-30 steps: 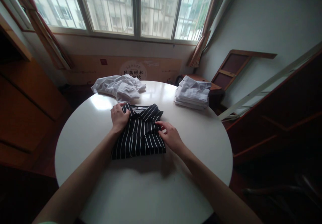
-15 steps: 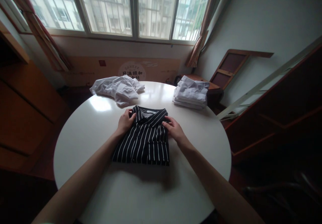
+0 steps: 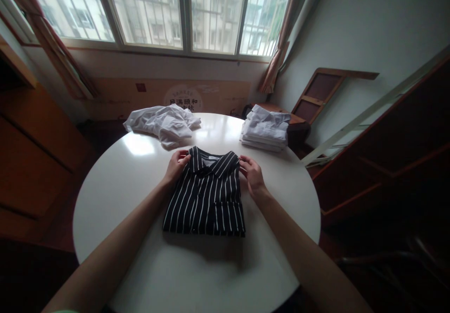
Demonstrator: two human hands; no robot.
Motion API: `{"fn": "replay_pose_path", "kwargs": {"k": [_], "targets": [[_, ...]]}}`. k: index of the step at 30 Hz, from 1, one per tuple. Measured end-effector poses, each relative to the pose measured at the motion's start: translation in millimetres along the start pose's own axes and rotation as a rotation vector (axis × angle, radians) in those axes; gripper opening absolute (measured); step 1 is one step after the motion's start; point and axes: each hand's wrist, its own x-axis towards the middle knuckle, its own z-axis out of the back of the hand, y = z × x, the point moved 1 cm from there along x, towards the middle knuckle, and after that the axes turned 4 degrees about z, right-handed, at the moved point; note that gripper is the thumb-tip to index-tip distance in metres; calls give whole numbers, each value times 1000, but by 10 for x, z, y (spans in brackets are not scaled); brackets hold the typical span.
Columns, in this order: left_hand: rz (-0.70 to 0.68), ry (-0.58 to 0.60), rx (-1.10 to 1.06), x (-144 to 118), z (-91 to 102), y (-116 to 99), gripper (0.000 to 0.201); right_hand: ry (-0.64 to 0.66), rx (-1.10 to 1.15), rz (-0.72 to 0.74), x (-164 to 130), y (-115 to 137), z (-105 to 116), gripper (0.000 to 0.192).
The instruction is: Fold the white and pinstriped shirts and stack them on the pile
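Note:
A folded black shirt with white stripes [image 3: 206, 198] lies flat on the round white table [image 3: 123, 186], collar toward the window. My left hand [image 3: 177, 164] pinches the shirt's left shoulder by the collar. At the right shoulder my right hand [image 3: 251, 175] grips the edge of the same shirt. Both forearms reach in from the near edge of the table.
A crumpled white garment [image 3: 163, 123] lies at the table's far left. A stack of folded white shirts [image 3: 265, 129] sits at the far right edge. Wooden furniture stands left and right; a window is beyond.
The striped shirt has been turned and straightened, its collar now square to the window. Both hands have moved up from the shirt's body to its shoulders.

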Motion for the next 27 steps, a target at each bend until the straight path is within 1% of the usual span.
{"fn": "replay_pose_path", "kwargs": {"k": [2, 5, 6, 8, 10, 13, 15, 17, 18, 20, 21, 24, 27], "targets": [[7, 0, -29, 3, 0, -1, 38, -27, -111, 51, 34, -51, 14, 38], [42, 19, -93, 19, 7, 2, 40, -70, -365, 83, 70, -112, 46, 46], [60, 31, -113, 29, 12, 5, 42, -70, -433, 90, 77, -123, 55, 46], [82, 48, -134, 53, 23, 13, 44, -48, -513, 120, 87, -136, 63, 40], [69, 65, -135, 75, 29, 20, 43, -28, -517, 164, 90, -145, 58, 30], [49, 68, -158, 86, 27, 23, 40, -52, -448, 201, 87, -158, 36, 25], [87, 59, -225, 80, 23, 18, 39, -110, -463, 204, 83, -153, 23, 22], [155, 57, -330, 71, 27, 6, 38, -163, -545, 213, 82, -136, 11, 16], [187, 60, -387, 68, 32, -3, 37, -167, -594, 222, 85, -125, 3, 12], [233, 69, -482, 64, 49, -20, 35, -129, -662, 244, 98, -111, -16, 3], [245, 72, -511, 63, 59, -27, 35, -95, -673, 258, 110, -111, -27, 2], [242, 91, -522, 63, 83, -32, 38, -10, -642, 304, 157, -132, -51, 5], [232, 119, -473, 70, 84, -3, 39, 11, -583, 320, 204, -169, -53, 13]]}}
